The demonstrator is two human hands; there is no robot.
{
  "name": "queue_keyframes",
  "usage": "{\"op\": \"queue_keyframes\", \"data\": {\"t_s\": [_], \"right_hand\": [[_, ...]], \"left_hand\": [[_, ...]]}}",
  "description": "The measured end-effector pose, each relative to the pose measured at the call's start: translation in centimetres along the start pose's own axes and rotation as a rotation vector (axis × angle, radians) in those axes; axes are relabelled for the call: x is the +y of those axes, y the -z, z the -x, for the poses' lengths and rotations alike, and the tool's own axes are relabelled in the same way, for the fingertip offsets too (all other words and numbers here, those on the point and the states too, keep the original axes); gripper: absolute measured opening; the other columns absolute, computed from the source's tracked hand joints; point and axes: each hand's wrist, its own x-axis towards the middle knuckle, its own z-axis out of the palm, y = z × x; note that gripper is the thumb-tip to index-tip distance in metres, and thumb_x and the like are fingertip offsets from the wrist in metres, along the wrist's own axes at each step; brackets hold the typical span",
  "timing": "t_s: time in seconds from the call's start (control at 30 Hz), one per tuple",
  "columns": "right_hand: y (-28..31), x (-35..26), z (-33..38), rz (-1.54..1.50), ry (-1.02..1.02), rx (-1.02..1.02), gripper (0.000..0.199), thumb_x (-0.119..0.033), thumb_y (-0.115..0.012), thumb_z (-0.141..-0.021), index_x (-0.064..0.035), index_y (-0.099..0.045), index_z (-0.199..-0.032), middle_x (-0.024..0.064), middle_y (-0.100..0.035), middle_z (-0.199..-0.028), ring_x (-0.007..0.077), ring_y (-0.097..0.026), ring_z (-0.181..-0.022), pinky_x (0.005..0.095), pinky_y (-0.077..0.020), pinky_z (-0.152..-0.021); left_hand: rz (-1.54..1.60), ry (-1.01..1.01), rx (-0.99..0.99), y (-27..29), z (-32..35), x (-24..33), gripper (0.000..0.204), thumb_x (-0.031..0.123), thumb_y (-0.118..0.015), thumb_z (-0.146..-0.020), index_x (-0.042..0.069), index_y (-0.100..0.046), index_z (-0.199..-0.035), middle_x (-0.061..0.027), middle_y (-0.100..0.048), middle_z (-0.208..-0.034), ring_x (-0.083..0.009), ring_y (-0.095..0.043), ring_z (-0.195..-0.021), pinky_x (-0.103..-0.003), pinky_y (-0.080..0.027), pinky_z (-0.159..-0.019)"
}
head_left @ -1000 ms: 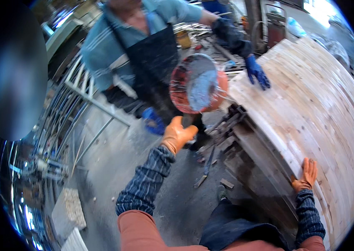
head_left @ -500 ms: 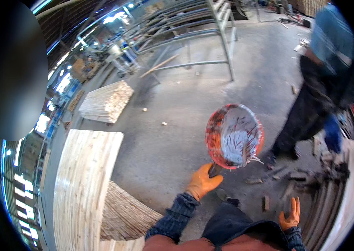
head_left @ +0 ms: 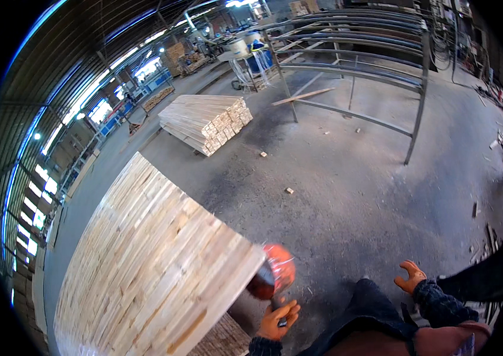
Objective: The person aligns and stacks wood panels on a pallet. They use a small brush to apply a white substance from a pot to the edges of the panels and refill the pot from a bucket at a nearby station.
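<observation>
My left hand (head_left: 278, 320), in an orange glove, is closed around the dark handle of an orange round pot (head_left: 282, 268). The pot is tilted, its dark side right beside the corner of a pale panel of joined wood strips (head_left: 162, 249); whether they touch I cannot tell. White streaks run over the pot's outside, and its inside is hidden from here. My right hand (head_left: 410, 276), also in an orange glove, hangs low at the right with fingers curved and apart, holding nothing.
Below the panel is a stack of wood strips (head_left: 225, 338). A bundle of pale timber (head_left: 210, 121) lies farther off. Beyond it stand a metal rack (head_left: 352, 115) and a wheeled stand with containers (head_left: 251, 59). Wood scraps (head_left: 290, 190) dot the floor; dark clothing (head_left: 483, 276) shows at right.
My view has swung left. The pot, still in my left hand, has moved down to the panel's corner and tipped, hiding its white-coated inside. The co-worker has mostly left the view at right.
</observation>
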Motion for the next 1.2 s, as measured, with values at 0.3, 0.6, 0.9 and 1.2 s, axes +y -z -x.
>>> {"op": "queue_keyframes", "data": {"t_s": [0.3,0.6,0.9,1.2], "right_hand": [[4.0,-12.7,-33.3,0.05,0.318,-0.174,0.065,-0.047,-0.067,-0.08,-0.0052,-0.055,-0.128,0.0188,-0.047,-0.14,0.0352,-0.046,-0.129,0.0421,-0.0403,-0.106],[-6.8,-43.6,-61.3,0.046,0.931,-0.524,0.069,-0.051,-0.062,-0.084,-0.0085,-0.048,-0.136,0.0191,-0.042,-0.145,0.035,-0.04,-0.133,0.0445,-0.0323,-0.111],[-19.5,-60.7,-81.4,0.224,1.017,-0.889,0.076,-0.058,-0.059,-0.085,-0.0095,-0.043,-0.141,0.0178,-0.04,-0.147,0.037,-0.037,-0.136,0.0469,-0.0316,-0.111],[-18.5,-55.0,-110.4,0.638,-0.078,-0.54,0.066,-0.06,-0.055,-0.083,-0.0077,-0.064,-0.121,0.0187,-0.064,-0.119,0.0329,-0.06,-0.108,0.0497,-0.0452,-0.093]], "left_hand": [[0.341,0.046,0.454,8.6,-15.5,-7.3,0.013,0.014,-0.067,-0.082,0.01,-0.055,-0.079,-0.0001,-0.05,-0.063,-0.0128,-0.05,-0.057,-0.027,-0.045,-0.053],[0.743,-0.04,0.571,2.7,-32.9,9.0,0.012,0.015,-0.067,-0.083,0.01,-0.057,-0.081,-0.0012,-0.053,-0.065,-0.0138,-0.052,-0.058,-0.028,-0.047,-0.055],[0.77,-0.107,0.496,9.4,-54.3,35.9,0.011,0.015,-0.067,-0.084,0.009,-0.058,-0.083,-0.0023,-0.055,-0.067,-0.0148,-0.054,-0.06,-0.03,-0.048,-0.056],[0.713,-0.106,0.407,19.5,-76.9,63.3,0.011,0.016,-0.066,-0.085,0.008,-0.059,-0.085,-0.0034,-0.057,-0.07,-0.0157,-0.056,-0.061,-0.031,-0.05,-0.058]]}}
